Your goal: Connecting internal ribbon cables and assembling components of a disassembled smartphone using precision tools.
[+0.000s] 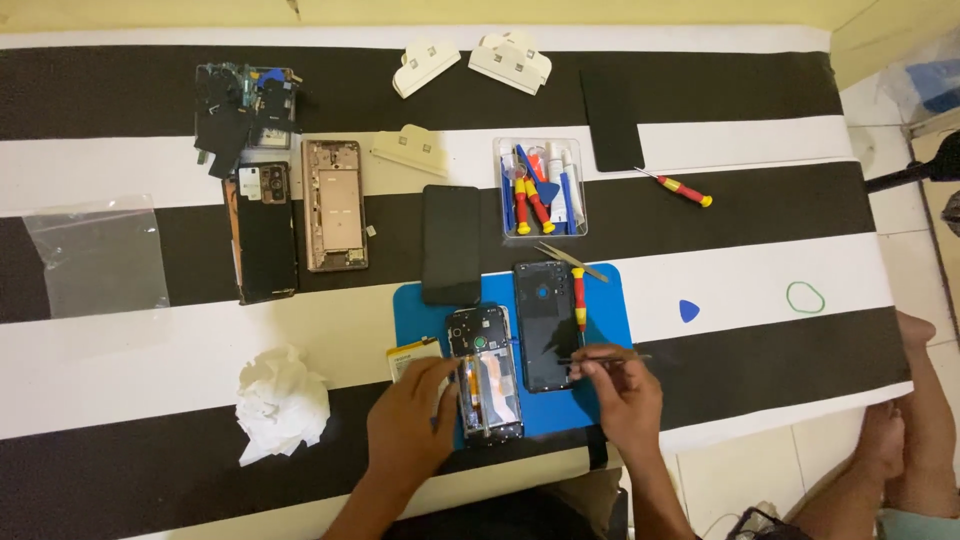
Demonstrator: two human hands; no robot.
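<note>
Fingers of left hand (408,422) pressed on opened phone (486,375), its left edge, at 6 o'clock on blue mat (612,330) | right hand (622,395) fingers pinched on thin metal tool (610,357) | phone: light, stiff, fragile inside; hold by frame edges | hidden: tool tip, small parts too fine to read | back cover (547,325) at 3 o'clock of phone.

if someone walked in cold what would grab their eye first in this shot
Most striking is the opened phone on the blue mat near the table's front edge, steadied by the left hand while the right hand holds a thin metal tool beside it. Next, the bold black-and-white striped table cover, with other dismantled phones to the left and a clear tool box behind the mat.
</note>
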